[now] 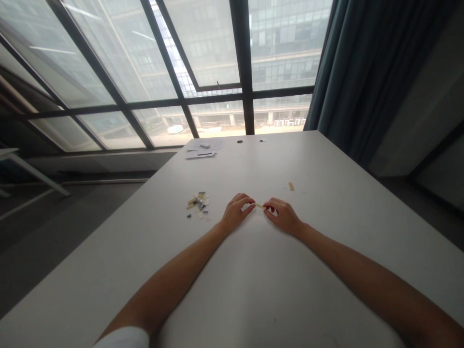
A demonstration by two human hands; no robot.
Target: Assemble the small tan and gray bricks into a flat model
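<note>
Between my two hands, just above or on the white table [253,270], is a small, thin, cream-coloured toy brick piece [259,206]. My left hand [237,210] pinches its left end between thumb and fingers. At its right end, my right hand [282,214] grips it the same way. The fingertips cover both ends, so its full length is hidden. To the left of my hands lies a loose pile of small brick pieces [197,203] in tan, white, grey and black. A flat tan brick piece [291,186] rests alone beyond my right hand.
Papers [201,154] with a dark pen-like object lie at the far left corner of the table. Two dark round spots [239,141] show near the far edge. Behind the table are windows, with a dark curtain [348,87] at the right.
</note>
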